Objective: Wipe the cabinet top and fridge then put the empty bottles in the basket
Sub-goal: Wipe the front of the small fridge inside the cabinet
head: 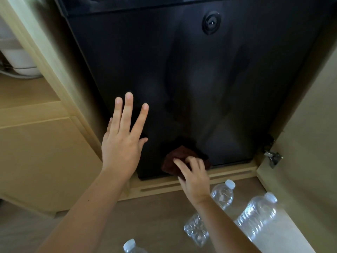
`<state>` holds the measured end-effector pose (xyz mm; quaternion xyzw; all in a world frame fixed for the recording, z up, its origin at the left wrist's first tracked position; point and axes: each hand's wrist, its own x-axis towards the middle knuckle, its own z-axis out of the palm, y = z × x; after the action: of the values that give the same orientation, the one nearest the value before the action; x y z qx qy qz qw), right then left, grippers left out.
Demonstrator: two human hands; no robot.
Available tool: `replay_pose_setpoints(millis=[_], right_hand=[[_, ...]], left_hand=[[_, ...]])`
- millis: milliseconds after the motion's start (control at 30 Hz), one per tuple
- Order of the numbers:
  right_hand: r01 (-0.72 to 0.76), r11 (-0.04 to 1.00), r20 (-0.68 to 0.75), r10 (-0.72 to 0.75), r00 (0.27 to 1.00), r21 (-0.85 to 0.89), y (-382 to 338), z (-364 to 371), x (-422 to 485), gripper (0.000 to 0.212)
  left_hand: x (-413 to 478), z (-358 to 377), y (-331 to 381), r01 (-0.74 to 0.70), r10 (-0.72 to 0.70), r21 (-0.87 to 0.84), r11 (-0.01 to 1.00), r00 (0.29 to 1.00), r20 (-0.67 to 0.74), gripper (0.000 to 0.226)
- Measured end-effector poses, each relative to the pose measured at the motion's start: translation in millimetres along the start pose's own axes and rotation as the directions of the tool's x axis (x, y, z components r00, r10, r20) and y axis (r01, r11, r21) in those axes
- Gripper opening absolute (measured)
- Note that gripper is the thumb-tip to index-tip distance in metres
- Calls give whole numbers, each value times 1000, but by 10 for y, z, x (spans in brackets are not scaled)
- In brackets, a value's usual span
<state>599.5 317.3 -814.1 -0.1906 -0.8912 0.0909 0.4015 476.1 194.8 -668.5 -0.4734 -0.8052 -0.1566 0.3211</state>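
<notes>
A black mini fridge (191, 70) fills a pale wood cabinet, its door shut, with a round lock at the upper right. My left hand (122, 139) lies flat with straight fingers against the door's lower left. Low on the door, my right hand (193, 176) grips a dark red cloth (179, 158) and holds it against the glossy surface. Three clear plastic bottles with white caps stand on the floor in front: one (222, 196) by my right wrist, a larger one (259, 218) to its right, and one (130, 246) at the bottom edge.
The open cabinet door (310, 143) with a metal hinge (272, 157) stands at the right. A wood cabinet side (45, 157) and a white appliance (16, 57) are at the left. A slotted wood base strip (182, 185) runs under the fridge.
</notes>
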Motion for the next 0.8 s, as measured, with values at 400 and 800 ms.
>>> replay_pose_setpoints(millis=[400,800], right_hand=[[-306,899,-521,432,736,313,1,-635,802,49],[-199,978,197,184,963,57,-238,25,-85,60]], left_hand=[[-6,2,-26,4,-4,-7,1000,1000,19,87],[-86,-98,57,43,-48,37,998,988,146,88]])
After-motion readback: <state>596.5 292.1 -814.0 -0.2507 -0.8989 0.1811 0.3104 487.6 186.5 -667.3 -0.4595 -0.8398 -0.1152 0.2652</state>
